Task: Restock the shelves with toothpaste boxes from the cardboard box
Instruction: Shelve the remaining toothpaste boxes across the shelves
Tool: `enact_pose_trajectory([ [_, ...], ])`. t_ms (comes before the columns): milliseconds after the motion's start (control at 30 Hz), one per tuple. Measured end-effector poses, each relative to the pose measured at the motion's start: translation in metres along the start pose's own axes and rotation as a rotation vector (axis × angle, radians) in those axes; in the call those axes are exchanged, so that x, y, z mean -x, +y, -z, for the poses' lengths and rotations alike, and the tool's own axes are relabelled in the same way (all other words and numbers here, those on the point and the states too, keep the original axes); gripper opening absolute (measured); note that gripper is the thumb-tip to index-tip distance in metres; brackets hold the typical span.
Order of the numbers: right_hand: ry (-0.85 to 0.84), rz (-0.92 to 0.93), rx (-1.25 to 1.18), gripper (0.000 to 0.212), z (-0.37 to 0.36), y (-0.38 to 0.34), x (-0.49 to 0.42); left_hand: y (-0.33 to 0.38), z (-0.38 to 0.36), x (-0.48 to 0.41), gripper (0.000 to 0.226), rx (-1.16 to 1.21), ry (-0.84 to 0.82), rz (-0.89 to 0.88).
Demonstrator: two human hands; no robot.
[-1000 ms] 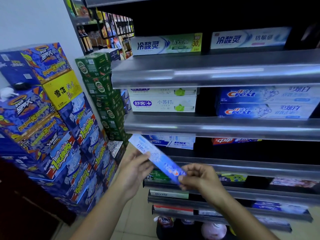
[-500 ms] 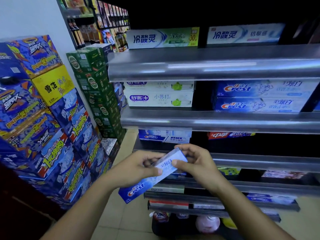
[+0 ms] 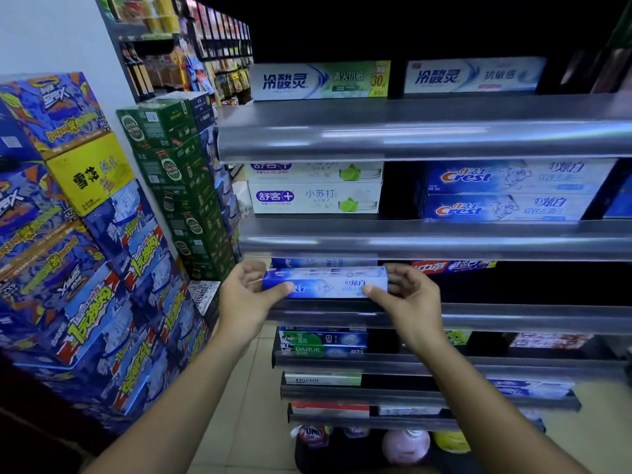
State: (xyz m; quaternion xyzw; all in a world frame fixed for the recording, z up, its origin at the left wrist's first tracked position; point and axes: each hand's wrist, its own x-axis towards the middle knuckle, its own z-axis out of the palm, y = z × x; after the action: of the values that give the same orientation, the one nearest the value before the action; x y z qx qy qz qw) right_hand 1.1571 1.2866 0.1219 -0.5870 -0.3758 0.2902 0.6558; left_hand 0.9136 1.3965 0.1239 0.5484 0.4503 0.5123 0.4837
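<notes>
toothpaste box (image 3: 325, 282) between both hands, above shelf (image 3: 478, 318)

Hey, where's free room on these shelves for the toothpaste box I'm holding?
Roomiest looks the dark stretch of this shelf right of your right hand, below and beside the red box. A narrow gap sits between the white boxes and the Crest stack above. Behind the held box it's crowded.

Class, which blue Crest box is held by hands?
The lowest Crest box, gripped at its ends by left hand and right hand; the stacked pair lies one shelf higher.
</notes>
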Motion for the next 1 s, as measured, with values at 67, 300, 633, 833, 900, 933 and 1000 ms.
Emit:
enact_pose_trajectory([
  [67, 0.068, 0.009, 0.322, 0.037, -0.005, 0.004, -0.009, -0.011, -0.002, -0.009, 0.046, -0.094, 0.003, -0.005],
  [300, 0.091, -0.086, 0.775, 0.06, -0.017, 0.016, -0.019, -0.035, -0.001, -0.026, 0.065, -0.295, 0.01, 0.025],
  [633, -0.006, -0.165, 0.595, 0.029, -0.021, 0.005, -0.044, -0.033, 0.0, -0.05, 0.049, -0.361, -0.224, -0.015],
  [833, 0.004, -0.26, 0.545, 0.026, -0.028, 0.008, -0.069, -0.032, -0.008, -0.062, 0.04, -0.488, -0.18, -0.061],
  [900, -0.024, -0.271, 0.499, 0.028, -0.03, 0.007, -0.072, -0.032, -0.01, -0.066, 0.041, -0.51, -0.179, -0.07],
  [933, -0.023, -0.271, 0.477, 0.03, -0.031, 0.005, -0.073, -0.032, -0.011, -0.068, 0.041, -0.51, -0.179, -0.062],
  [1000, -0.016, -0.262, 0.472, 0.029, -0.03, 0.005, -0.073, -0.033, -0.011, -0.068, 0.041, -0.475, -0.191, -0.026],
])
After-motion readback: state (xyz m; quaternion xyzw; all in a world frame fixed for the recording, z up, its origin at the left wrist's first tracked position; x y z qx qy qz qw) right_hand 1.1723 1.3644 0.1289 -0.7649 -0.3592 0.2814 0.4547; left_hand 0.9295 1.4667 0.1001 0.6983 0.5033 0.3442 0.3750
